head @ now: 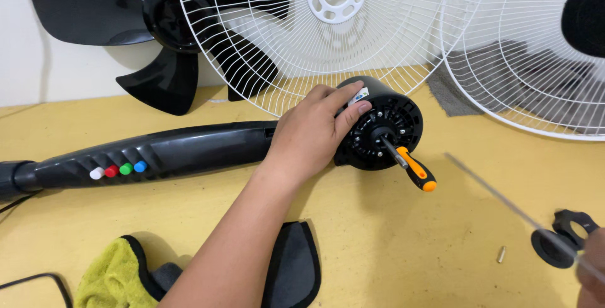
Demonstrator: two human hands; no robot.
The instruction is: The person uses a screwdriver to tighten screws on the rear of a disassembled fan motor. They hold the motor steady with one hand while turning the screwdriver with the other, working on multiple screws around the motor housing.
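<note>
A yellow table point(391, 245) carries everything. Two white wire grilles point(302, 37) lean at the back, with black fan blades point(157, 75) behind the left one. In front lies the fan body point(157, 153), a long black neck with four coloured buttons point(118, 170), on its side. At its right end sits the round black motor point(384, 125), face turned toward the camera.

The left hand point(312, 134) lies over the motor's top and left side, fingers curled on the housing, pinning it to the table. A screwdriver point(409, 166) with an orange-and-black handle stands in the motor's face, untouched by either hand. The right hand point(592, 264) shows only at the picture's edge, by a thin blurred rod point(504, 197); I cannot tell whether it grips.

Near it lie a black knob point(561, 235) and a small screw point(501, 254).

Risks, as I judge them: the unheld screwdriver could tip out, and the loose screw could roll off if the table is jolted.
</note>
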